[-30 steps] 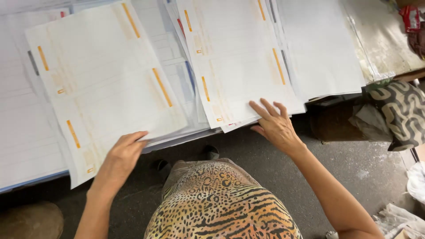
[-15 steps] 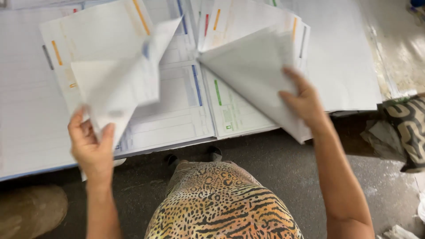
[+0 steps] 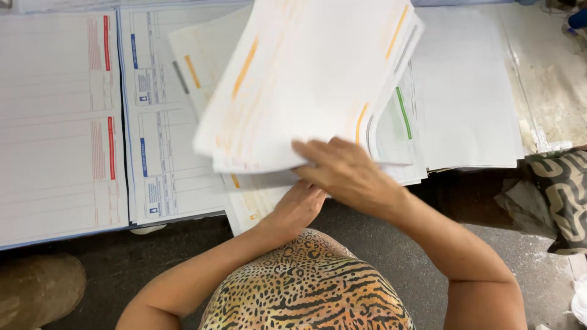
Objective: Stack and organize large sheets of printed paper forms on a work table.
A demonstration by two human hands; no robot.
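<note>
Gathering sheets (image 3: 306, 85): right hand (image 3: 348, 174) grips the lifted stack's edge, left hand (image 3: 299, 205) seemingly closed beneath it; squaring them over the bench (image 3: 61, 122) likely needs aligned edges.

Work surface (image 3: 550, 91) pale, worn and stained at right. Dark grey concrete floor (image 3: 122, 269) below its edge, scuffed with whitish dust. Brown rounded object (image 3: 36, 293) bottom left. Patterned dark cloth (image 3: 562, 195) hangs at right. Even, bright lighting.
</note>
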